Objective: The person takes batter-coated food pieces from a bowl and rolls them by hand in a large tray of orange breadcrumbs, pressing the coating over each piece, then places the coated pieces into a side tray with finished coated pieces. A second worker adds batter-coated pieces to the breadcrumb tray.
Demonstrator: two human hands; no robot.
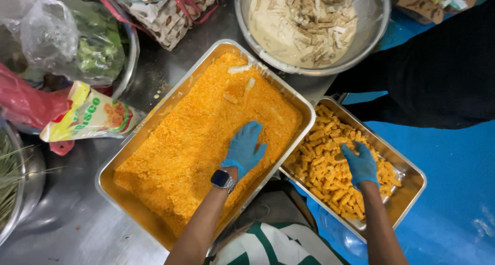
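Breadcrumbs (201, 141) look orange, coarse; left hand (244, 149) apparently pressing them.

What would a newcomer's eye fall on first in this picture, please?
Most likely the big tray of bright orange crumbs at centre, with the blue-gloved left hand pressed into them. Beside it to the right, the right hand rests on crumbed sticks in a smaller tray. A bowl of pale batter sits above.
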